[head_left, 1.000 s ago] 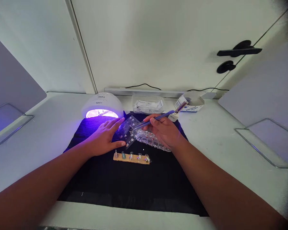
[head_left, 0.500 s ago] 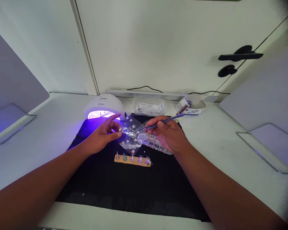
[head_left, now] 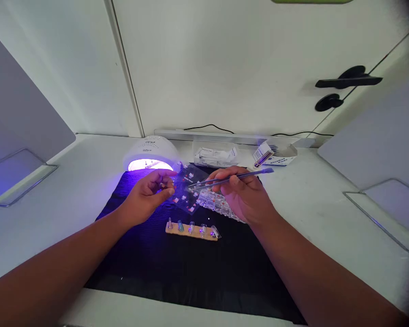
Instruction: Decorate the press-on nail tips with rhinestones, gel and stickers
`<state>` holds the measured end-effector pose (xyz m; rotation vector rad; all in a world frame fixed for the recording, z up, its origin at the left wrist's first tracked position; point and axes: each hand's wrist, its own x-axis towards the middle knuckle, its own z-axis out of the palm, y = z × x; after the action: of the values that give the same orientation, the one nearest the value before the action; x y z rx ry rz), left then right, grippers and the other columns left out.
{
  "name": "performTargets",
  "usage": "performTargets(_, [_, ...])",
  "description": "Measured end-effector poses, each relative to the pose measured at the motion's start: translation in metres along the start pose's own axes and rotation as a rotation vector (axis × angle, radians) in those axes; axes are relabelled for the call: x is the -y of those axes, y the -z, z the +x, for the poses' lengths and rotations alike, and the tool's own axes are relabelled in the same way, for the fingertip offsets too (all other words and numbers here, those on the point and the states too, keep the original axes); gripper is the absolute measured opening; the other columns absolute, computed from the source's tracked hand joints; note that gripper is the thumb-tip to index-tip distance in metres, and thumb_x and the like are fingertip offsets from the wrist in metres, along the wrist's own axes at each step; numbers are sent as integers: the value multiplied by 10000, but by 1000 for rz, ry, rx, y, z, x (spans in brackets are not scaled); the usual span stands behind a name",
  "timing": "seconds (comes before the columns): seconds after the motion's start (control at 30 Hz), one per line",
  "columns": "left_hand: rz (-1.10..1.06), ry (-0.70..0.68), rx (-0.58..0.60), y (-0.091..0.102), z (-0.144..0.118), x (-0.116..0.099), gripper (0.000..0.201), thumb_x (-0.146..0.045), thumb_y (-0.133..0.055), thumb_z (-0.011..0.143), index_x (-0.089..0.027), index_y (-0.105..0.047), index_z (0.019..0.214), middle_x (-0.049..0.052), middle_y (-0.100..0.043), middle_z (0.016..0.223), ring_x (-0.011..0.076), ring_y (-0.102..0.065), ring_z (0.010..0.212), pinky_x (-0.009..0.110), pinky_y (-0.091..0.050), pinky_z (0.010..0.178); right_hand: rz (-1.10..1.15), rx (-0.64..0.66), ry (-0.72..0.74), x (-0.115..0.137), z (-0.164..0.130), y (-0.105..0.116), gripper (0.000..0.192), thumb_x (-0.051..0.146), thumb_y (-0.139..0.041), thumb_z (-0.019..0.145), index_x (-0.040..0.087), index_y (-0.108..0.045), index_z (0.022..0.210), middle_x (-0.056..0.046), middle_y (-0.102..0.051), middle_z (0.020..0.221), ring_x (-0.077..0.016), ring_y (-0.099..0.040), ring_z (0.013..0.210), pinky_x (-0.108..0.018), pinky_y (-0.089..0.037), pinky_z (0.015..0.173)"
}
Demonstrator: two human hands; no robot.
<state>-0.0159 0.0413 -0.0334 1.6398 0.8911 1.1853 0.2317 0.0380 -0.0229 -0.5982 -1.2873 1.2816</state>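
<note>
On the left, one white lamp (head_left: 151, 153) glows violet at the back corner of the black mat (head_left: 177, 268). Just in front of it the left hand (head_left: 149, 196) pinches the near edge of one clear sticker sheet (head_left: 187, 188), lifted off the mat and tilted. The sheet lies between the hands, touching the left one. The right hand (head_left: 247, 196) grips one pair of tweezers (head_left: 225, 180), whose long axis runs left-right with the tips over the sheet. Below stands one wooden strip (head_left: 192, 230) carrying five nail tips, with one clear tray (head_left: 218, 204) under the right hand.
</note>
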Motion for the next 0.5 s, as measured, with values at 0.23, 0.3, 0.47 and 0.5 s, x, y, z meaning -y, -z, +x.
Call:
performTargets(0.23, [-27, -66, -62, -4, -2, 1, 191, -231, -754, 795, -185, -642, 943, -13, -614, 790, 85, -579, 660, 202, -525, 611, 7, 36, 51, -3, -4, -7, 180, 453, -753, 817, 282, -787, 861, -6, -735, 851, -137, -680, 746, -290, -560, 719])
performTargets(0.3, [-30, -83, -82, -5, -3, 0, 194, -234, -759, 800, -182, -639, 944, -10, -620, 785, 84, -579, 656, 197, -525, 606, -20, 30, 65, -4, -5, -10, 187, 460, -745, 821, 283, -785, 867, -11, -731, 859, -149, -684, 774, -295, -566, 707])
performTargets(0.47, [-45, -135, -103, -8, -6, -6, 194, -229, -757, 813, -191, -613, 938, -18, -613, 773, 72, -562, 626, 166, -497, 550, -35, 10, 105, -5, -9, -17, 179, 451, -738, 830, 285, -782, 881, -6, -717, 837, -151, -693, 768, -295, -575, 689])
performTargets(0.5, [-47, -143, -95, -9, -7, -7, 185, -221, -752, 817, -190, -610, 930, -21, -609, 766, 69, -558, 613, 162, -490, 536, -29, 6, 113, -5, -10, -18, 176, 446, -738, 832, 285, -782, 889, -4, -720, 842, -149, -697, 762, -300, -580, 698])
